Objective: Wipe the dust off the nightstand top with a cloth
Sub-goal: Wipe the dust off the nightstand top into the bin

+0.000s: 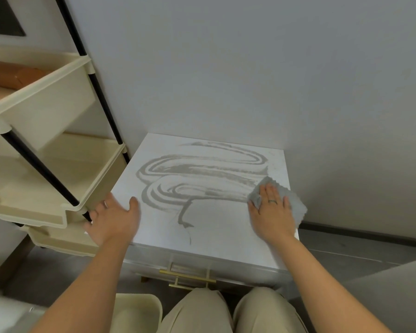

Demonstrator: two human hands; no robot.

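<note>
The white nightstand top (216,227) lies in front of me against the grey wall. Grey dust (197,174) covers its middle in curved, smeared streaks. A grey cloth (296,203) lies at the right edge of the top, partly hanging over it. My right hand (270,212) presses flat on the cloth with fingers spread; a ring shows on one finger. My left hand (114,218) rests on the nightstand's left edge, thumb on top and fingers over the side, holding nothing else.
A cream shelf rack with black poles (46,169) stands close against the nightstand's left side. Gold drawer handles (187,276) face my knees. A cream bin (139,311) sits low at the left. Dark floor and a baseboard lie to the right.
</note>
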